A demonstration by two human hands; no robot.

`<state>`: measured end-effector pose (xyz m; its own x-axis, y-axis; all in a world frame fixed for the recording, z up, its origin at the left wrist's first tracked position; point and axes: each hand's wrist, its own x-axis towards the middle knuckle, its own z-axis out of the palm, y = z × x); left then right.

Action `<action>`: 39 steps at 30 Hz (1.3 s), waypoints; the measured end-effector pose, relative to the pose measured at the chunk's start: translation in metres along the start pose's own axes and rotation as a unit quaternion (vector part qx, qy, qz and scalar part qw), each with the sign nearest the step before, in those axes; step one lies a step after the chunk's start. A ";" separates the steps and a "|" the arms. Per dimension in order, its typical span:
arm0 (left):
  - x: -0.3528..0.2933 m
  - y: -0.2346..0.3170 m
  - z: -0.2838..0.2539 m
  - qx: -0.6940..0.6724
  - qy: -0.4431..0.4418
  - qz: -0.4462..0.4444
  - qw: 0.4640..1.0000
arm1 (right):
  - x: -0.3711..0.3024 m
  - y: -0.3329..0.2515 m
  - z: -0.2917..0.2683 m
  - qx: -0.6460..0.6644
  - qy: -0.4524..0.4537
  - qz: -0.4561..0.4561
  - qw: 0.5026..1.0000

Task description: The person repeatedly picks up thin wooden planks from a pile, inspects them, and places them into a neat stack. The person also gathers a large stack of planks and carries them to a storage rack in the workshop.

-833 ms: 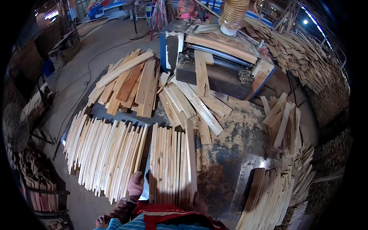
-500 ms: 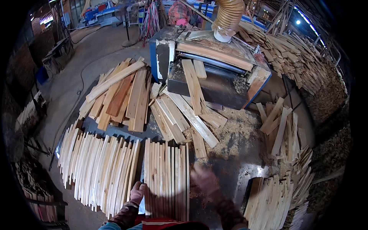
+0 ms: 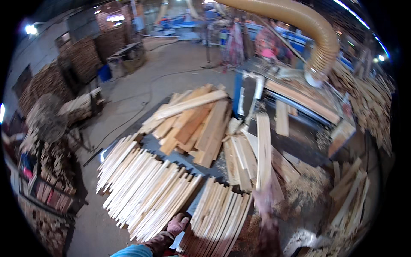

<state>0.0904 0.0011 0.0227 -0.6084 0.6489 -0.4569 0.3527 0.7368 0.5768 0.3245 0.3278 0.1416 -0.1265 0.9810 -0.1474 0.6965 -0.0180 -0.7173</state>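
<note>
My left hand (image 3: 177,223), in a pinkish glove, rests with curled fingers at the right end of a row of wooden slats (image 3: 145,188) stood on edge. What its fingertips grip is hidden. A smaller row of slats (image 3: 218,214) stands just right of it, across a narrow gap. Further right, my right hand (image 3: 264,200) is smeared by motion. It closes on the near end of a long pale wooden board (image 3: 263,150), whose far end points toward the planer (image 3: 299,105). Several loose boards (image 3: 242,160) lie beneath and beside that board.
A pile of wider boards (image 3: 192,122) lies beyond the slat rows. Wood shavings (image 3: 310,184) cover the table at right, near more offcuts (image 3: 353,192). A ribbed yellow hose (image 3: 317,30) joins the planer. Behind the machine is a person in red (image 3: 269,43). A cable (image 3: 143,103) crosses the floor.
The view has swung left. My right hand has moved from the bare tabletop up to the board, whose near end is now in its grip. The left hand stays by the slat row.
</note>
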 end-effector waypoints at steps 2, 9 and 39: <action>0.008 -0.001 0.013 -0.004 0.012 0.045 0.999 | -0.064 0.085 0.014 0.047 0.068 -0.060 0.995; 0.012 -0.045 0.013 0.000 -0.053 0.116 0.992 | -0.266 0.155 -0.011 -0.094 0.074 -0.062 0.991; 0.175 0.126 -0.202 -0.744 -0.075 0.124 0.652 | -0.068 0.070 -0.019 0.183 0.093 -0.139 0.969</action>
<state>-0.1158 0.1692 0.1523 -0.5473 0.8071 -0.2215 -0.7224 -0.3219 0.6120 0.3952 0.2630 0.1142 -0.1192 0.9751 0.1872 0.3518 0.2178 -0.9104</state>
